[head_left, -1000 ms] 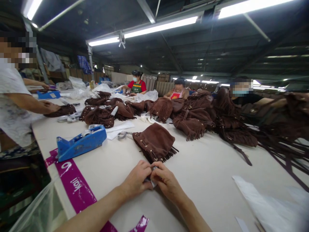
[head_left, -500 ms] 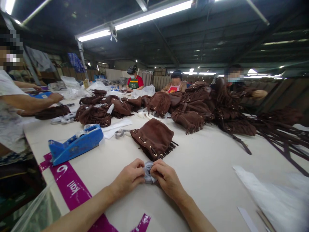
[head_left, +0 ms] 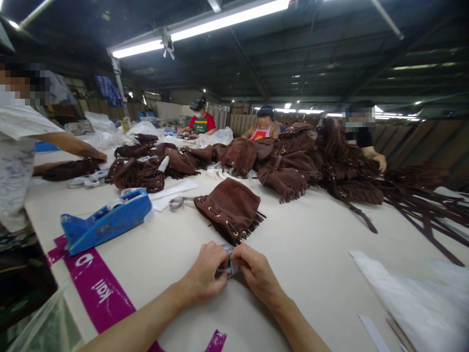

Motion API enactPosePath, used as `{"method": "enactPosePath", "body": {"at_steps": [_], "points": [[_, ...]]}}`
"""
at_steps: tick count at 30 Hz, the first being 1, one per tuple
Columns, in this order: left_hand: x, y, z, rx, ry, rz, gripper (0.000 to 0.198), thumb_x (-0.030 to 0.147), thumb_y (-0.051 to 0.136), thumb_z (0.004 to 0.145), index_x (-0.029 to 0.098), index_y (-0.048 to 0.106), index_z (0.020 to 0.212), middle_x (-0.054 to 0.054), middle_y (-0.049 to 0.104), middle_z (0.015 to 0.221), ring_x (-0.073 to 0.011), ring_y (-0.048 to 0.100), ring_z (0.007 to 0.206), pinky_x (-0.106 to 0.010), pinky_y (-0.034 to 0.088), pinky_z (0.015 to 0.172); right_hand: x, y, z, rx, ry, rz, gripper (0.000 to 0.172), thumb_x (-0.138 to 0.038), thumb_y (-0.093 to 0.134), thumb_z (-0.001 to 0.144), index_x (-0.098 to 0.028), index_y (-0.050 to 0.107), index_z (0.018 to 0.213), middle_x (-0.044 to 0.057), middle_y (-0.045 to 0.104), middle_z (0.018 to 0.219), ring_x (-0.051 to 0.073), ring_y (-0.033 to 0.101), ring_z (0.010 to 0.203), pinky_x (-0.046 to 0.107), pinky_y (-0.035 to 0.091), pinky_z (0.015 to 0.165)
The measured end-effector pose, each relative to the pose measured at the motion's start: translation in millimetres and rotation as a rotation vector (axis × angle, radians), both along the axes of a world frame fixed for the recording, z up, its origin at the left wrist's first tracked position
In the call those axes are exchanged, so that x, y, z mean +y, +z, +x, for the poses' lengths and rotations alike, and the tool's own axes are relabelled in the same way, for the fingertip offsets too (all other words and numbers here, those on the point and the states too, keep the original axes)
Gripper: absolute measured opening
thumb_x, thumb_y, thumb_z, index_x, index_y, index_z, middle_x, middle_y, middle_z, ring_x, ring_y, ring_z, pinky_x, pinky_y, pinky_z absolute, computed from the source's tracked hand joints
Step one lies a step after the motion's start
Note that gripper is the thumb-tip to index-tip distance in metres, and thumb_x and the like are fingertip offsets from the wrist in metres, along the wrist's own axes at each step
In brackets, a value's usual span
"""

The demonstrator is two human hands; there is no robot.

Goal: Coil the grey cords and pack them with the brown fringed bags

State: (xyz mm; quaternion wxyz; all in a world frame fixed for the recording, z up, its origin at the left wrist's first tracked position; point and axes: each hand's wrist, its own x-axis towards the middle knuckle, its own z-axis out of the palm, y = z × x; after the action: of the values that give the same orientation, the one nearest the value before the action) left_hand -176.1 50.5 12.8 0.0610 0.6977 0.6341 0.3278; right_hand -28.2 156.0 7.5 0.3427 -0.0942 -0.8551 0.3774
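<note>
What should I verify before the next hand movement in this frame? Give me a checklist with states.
1. Grey bundle held by both left hand and right hand: ok.
2. Bundle's wrapping secured: cannot tell, fingers cover much of it.
3. Bundle separate from the brown fringed drawstring bag: cannot tell, hands hide where they might join.
4. Bag lying on the white tabletop, just beyond the hands: ok.
5. Blue tape dispenser standing unobstructed, left of the bag: ok.

Bare forearms (head_left: 146, 319) tapering to slim wrists (head_left: 183, 292), with an uncovered left hand (head_left: 207, 273) and right hand (head_left: 254, 270)
</note>
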Motion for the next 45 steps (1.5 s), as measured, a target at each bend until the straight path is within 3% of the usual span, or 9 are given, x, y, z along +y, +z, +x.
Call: {"method": "enactPosePath", "body": {"at_steps": [4,7,12,15,19,22,30,38,45], "points": [[-1,-0.2,3,-0.139,0.082,-0.049,0.023,0.017,0.058,0.068,0.021,0.049,0.090,-0.002,0.053,0.088,-0.0215,0.046,0.085,-0.036,0.036,0.080,-2,-1.1,-2,0.022,-0.028,-0.005,0.020,-0.008,0.044,0.084,-0.021,0.058,0.078,-0.001,0.055,0.074,0.013,0.051,0.069,0.023,0.040,0.065],[0,3.1,7,-0.159,0.108,-0.076,0.014,0.021,0.058,0.074,0.021,0.051,0.086,-0.002,0.055,0.085,-0.0224,0.046,0.087,-0.037,0.035,0.082,-4,-0.6,-5,0.040,-0.056,-0.032,0.019,-0.009,0.046,0.083,-0.021,0.059,0.076,-0.001,0.057,0.073,0.013,0.052,0.069,0.024,0.042,0.065],[1,8.6,11,-0.195,0.104,-0.101,0.008,0.015,0.056,0.073,0.021,0.054,0.079,0.000,0.057,0.083,-0.0215,0.046,0.088,-0.035,0.034,0.082,9,8.8,1,0.141,-0.188,-0.358,0.017,-0.029,0.050,0.089,-0.021,0.058,0.102,0.003,0.064,0.084,0.014,0.057,0.066,0.022,0.046,0.051],[1,10.9,9,-0.207,0.119,-0.116,0.008,0.013,0.056,0.071,0.020,0.052,0.071,-0.001,0.055,0.078,-0.0213,0.046,0.086,-0.034,0.033,0.081,20,20.9,12,0.245,-0.335,-0.462,0.019,-0.036,0.052,0.089,-0.020,0.058,0.095,0.001,0.061,0.076,0.012,0.052,0.055,0.020,0.041,0.042],[2,10.8,5,-0.235,0.084,-0.107,0.007,0.015,0.057,0.073,0.020,0.053,0.075,-0.001,0.056,0.081,-0.0215,0.046,0.087,-0.035,0.032,0.082,13,29.8,16,-0.023,-0.102,-0.322,0.007,-0.023,0.062,0.081,-0.020,0.063,0.088,-0.001,0.060,0.073,0.012,0.053,0.060,0.022,0.043,0.051],[2,6.9,1,-0.239,0.060,-0.085,0.009,0.018,0.059,0.075,0.020,0.051,0.074,0.000,0.055,0.079,-0.0206,0.046,0.086,-0.035,0.032,0.082,0,22.9,7,-0.154,0.009,-0.119,0.026,-0.009,0.065,0.075,-0.022,0.066,0.097,0.000,0.061,0.083,0.014,0.056,0.072,0.025,0.044,0.063],[2,0.0,-6,-0.240,0.046,-0.073,0.015,0.018,0.062,0.072,0.020,0.047,0.073,0.001,0.053,0.078,-0.0205,0.046,0.088,-0.035,0.032,0.084,-4,5.5,-4,-0.058,0.020,-0.129,0.019,-0.005,0.059,0.080,-0.021,0.068,0.084,0.002,0.064,0.086,0.017,0.060,0.082,0.028,0.046,0.076],[-3,3.6,0,-0.196,0.108,-0.032,0.011,0.013,0.053,0.067,0.020,0.049,0.074,-0.001,0.053,0.080,-0.0219,0.045,0.091,-0.039,0.030,0.089,-12,-4.9,-12,-0.031,-0.102,0.037,0.016,-0.008,0.053,0.085,-0.019,0.056,0.073,0.001,0.056,0.075,0.016,0.053,0.072,0.027,0.041,0.065],[4,1.8,3,-0.334,0.228,-0.093,0.011,0.013,0.050,0.062,0.021,0.051,0.069,-0.001,0.057,0.082,-0.0226,0.046,0.095,-0.039,0.032,0.090,-12,-10.6,-15,-0.017,-0.130,0.141,0.017,-0.010,0.045,0.089,-0.020,0.054,0.079,0.003,0.055,0.077,0.018,0.051,0.074,0.028,0.042,0.066]]}}
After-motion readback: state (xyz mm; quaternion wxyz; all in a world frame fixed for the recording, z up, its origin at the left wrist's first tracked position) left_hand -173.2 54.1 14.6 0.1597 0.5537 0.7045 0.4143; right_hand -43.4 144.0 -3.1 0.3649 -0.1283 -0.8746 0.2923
